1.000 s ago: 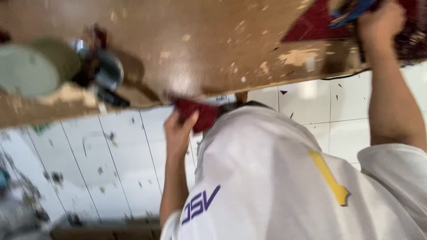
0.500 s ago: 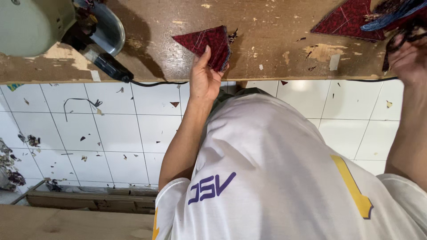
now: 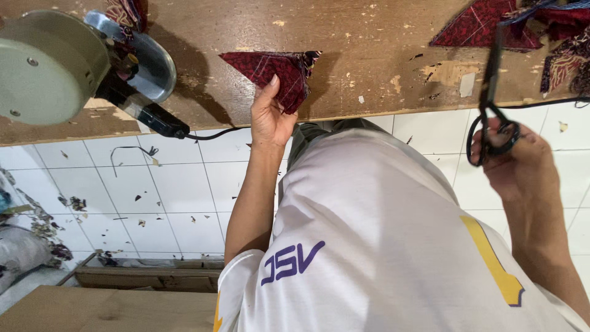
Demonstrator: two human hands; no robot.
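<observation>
Left hand (image 3: 270, 120) pinches 1 red cloth triangle (image 3: 276, 71) flat on the table (image 3: 369, 37), near its front edge. Right hand (image 3: 522, 166) (off that edge) grips scissors (image 3: 491, 92), blades closed, well apart from the cloth.

We saw a worn wooden bench (image 3: 369, 37), chipped and scuffed. On it lay a dark red triangle of cloth (image 3: 270, 71), more red patterned pieces (image 3: 485, 27) at the far end, and a round grey machine (image 3: 52, 67), cable trailing off.
</observation>
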